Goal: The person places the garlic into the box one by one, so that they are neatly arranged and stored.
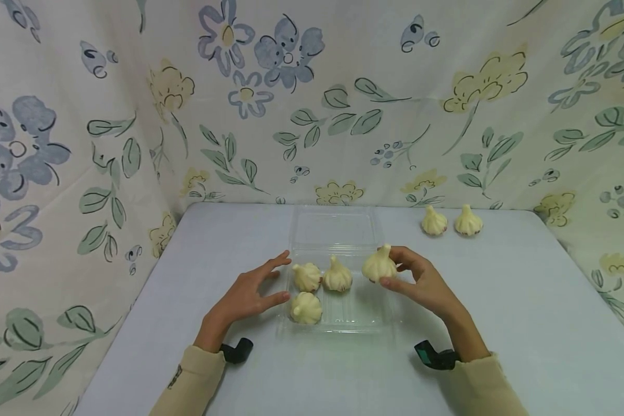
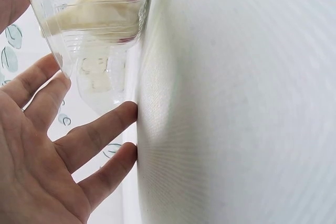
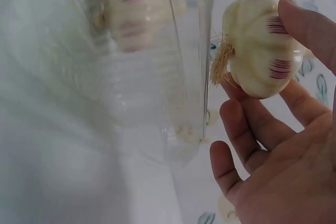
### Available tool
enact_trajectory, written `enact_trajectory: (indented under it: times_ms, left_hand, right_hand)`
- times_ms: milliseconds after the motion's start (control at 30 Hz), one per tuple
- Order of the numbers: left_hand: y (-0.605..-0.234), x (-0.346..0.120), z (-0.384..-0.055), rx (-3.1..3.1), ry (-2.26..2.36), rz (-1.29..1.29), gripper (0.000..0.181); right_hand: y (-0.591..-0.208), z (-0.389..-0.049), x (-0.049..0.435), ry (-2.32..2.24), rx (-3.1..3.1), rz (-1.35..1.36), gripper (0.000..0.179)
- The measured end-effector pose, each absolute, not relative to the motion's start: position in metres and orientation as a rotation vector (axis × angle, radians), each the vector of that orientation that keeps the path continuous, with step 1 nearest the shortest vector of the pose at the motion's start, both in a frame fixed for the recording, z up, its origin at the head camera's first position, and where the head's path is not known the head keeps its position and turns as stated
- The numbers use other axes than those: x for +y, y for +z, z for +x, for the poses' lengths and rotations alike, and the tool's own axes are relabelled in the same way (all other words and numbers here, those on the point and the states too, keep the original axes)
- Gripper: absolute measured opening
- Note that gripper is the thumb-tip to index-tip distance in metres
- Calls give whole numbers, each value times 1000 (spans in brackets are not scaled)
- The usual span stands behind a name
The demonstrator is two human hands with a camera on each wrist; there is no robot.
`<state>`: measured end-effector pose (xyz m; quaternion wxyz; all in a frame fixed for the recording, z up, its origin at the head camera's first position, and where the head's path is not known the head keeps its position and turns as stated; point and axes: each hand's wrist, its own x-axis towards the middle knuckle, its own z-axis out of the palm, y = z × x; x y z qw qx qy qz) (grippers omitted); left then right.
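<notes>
My right hand (image 1: 418, 280) pinches a garlic bulb (image 1: 379, 264) between thumb and fingers, above the right side of a clear plastic container (image 1: 359, 315). In the right wrist view this garlic bulb (image 3: 262, 45) shows purple streaks and a tuft of dry roots, beside the container wall. Three more bulbs sit inside: one at back left (image 1: 307, 277), one at back middle (image 1: 338, 274), one at front left (image 1: 306, 308). At the container's left side is my left hand (image 1: 247, 294), fingers spread. In the left wrist view, fingertips (image 2: 62, 80) are right at its rim.
Two more garlic bulbs (image 1: 434, 221) (image 1: 468, 221) stand at the back right of the white table (image 1: 499, 300). The container's clear lid (image 1: 335, 225) lies folded open toward the back. A floral curtain (image 1: 312, 144) hangs behind the table's far edge.
</notes>
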<state>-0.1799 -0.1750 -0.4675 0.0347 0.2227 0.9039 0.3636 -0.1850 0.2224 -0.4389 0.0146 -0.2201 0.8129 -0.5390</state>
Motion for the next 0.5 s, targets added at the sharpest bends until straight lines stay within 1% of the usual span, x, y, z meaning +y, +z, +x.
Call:
enact_trajectory:
  times_ms: [233, 500]
  left_hand:
    - [-467, -175, -179, 2775, 1109, 671, 82]
    - [-466, -174, -180, 2777, 1114, 673, 81]
  right_hand:
    - [-437, -180, 210, -1632, 2550, -704, 47]
    - [-436, -175, 197, -1527, 2591, -679, 53]
